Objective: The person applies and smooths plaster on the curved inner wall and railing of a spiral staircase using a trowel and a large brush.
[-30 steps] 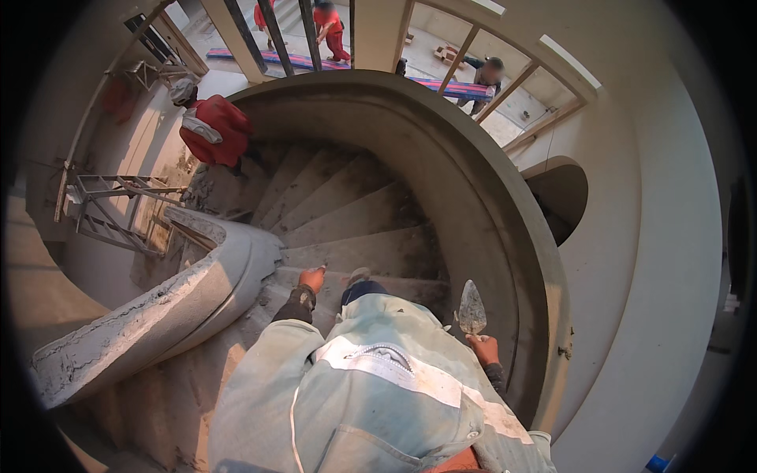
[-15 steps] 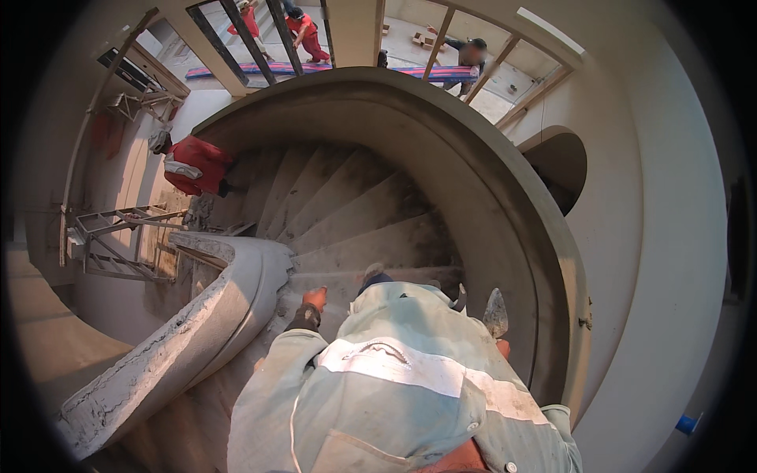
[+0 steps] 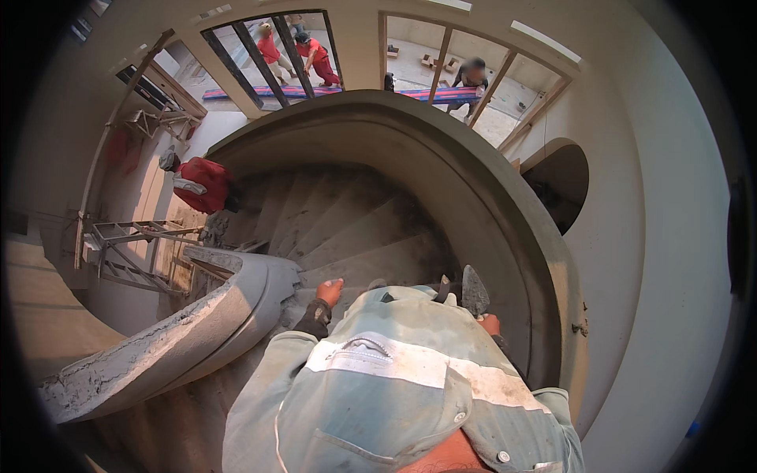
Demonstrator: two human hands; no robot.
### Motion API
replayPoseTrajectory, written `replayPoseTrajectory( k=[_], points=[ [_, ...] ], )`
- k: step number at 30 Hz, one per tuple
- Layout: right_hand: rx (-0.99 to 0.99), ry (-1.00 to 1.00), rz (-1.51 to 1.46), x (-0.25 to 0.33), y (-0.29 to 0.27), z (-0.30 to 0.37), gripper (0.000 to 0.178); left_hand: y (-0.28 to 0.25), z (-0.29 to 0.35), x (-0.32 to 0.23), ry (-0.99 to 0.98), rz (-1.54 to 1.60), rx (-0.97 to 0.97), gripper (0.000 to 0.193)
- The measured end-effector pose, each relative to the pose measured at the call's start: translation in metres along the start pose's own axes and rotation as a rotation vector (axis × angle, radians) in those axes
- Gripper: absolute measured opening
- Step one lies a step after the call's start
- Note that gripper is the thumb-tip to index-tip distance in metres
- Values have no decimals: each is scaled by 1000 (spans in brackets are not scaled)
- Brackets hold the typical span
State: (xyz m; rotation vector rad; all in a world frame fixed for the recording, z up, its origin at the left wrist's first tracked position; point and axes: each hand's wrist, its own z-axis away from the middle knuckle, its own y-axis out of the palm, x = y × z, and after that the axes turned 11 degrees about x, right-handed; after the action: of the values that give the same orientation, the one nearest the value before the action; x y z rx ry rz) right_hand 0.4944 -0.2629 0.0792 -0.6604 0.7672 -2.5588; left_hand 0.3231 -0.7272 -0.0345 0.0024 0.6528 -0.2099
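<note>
I look straight down my own pale green work shirt onto a curved concrete staircase point(image 3: 371, 236). My left hand point(image 3: 329, 292) shows at the end of a dark cuff, fingers curled, near the inner curved stair wall point(image 3: 236, 303); I see nothing in it. My right hand point(image 3: 490, 324) is mostly hidden behind my shirt and grips a trowel point(image 3: 474, 290) whose grey pointed blade sticks up beside the outer curved wall point(image 3: 505, 229).
A person in a red top point(image 3: 203, 184) bends at the foot of the stairs. A metal scaffold frame point(image 3: 130, 252) stands at left. Beyond the window frames point(image 3: 378, 47), other people handle a long striped board point(image 3: 315, 92). An arched niche point(image 3: 564, 185) opens at right.
The view has tilted and shifted, bringing the windows and people outside more into sight. My right hand with the trowel moved slightly left, closer to my body; my left hand stays by the inner wall.
</note>
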Motion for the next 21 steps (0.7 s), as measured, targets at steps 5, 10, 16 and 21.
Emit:
replayPoseTrajectory(
  k=[5, 10, 16, 21],
  points=[
    [70, 107, 64, -52, 4, -11, 45, -21, 47, 46, -155, 83, -80, 38],
    [66, 157, 33, -64, 1, 0, 42, -50, 74, 100, -313, 52, -92, 43],
    [96, 164, -35, -25, -11, 13, 42, -69, 71, 119, -326, 71, -7, 44],
    [-25, 129, -26, -35, -6, -1, 40, -18, 64, 59, -212, -21, 52, 46]
  ],
)
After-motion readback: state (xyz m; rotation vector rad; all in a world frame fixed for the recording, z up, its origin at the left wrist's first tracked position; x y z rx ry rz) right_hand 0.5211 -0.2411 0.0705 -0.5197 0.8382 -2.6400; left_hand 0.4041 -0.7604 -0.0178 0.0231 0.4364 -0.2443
